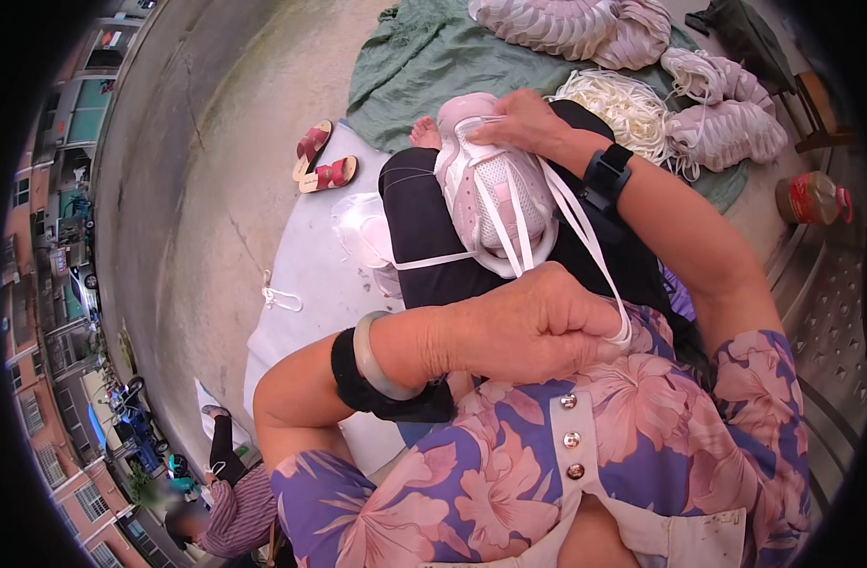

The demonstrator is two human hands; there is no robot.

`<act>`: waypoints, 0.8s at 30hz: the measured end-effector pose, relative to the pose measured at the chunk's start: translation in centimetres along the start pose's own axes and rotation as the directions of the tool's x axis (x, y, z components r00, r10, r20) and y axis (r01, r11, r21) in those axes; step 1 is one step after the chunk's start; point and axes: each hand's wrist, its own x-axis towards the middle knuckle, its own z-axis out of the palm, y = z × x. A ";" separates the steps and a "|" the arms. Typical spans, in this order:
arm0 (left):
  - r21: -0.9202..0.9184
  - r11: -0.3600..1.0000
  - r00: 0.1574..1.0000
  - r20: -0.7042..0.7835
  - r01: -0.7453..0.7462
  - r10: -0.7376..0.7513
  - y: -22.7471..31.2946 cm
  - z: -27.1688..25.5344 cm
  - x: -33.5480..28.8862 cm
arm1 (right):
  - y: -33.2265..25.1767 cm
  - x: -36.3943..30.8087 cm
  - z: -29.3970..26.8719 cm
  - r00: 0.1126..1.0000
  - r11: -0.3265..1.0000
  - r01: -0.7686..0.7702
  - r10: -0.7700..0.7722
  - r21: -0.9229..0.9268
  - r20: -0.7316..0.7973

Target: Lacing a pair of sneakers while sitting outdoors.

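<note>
A pink and white sneaker point(471, 194) lies across my lap on my black trousers point(410, 199). Loops of white shoelace point(585, 232) run from its upper toward me. My left hand point(552, 322), with a pale bangle on its wrist, is closed in a fist round the laces, below the sneaker's near end. At the sneaker's far end, my right hand point(519, 125) grips the part near the tongue, thumb on top and a lace beside the fingers. Some of the right fingers are hidden behind the sneaker.
A heap of loose white laces point(618, 109) and several bundled pale pink sneakers point(727, 133) lie on a green cloth point(405, 66). Red sandals point(329, 173) sit by a pale sheet point(306, 246). A capped bottle point(812, 199) stands right; another person point(239, 516) sits lower left.
</note>
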 end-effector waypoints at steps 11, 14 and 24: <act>0.396 0.835 0.873 -0.142 -0.382 0.467 0.3 3.2 2.8 | 0.4 0.8 0.8 0.997 0.996 -0.020 0.014 0.086 0.074; -0.123 0.988 0.987 -0.141 -0.090 0.073 1.9 3.3 1.6 | -0.2 0.7 0.4 0.993 0.996 -0.028 0.018 0.083 0.114; 0.084 0.987 0.986 -0.092 -0.134 0.142 2.5 2.3 0.1 | -0.3 -0.7 -1.4 0.976 0.969 -0.096 0.047 0.230 0.212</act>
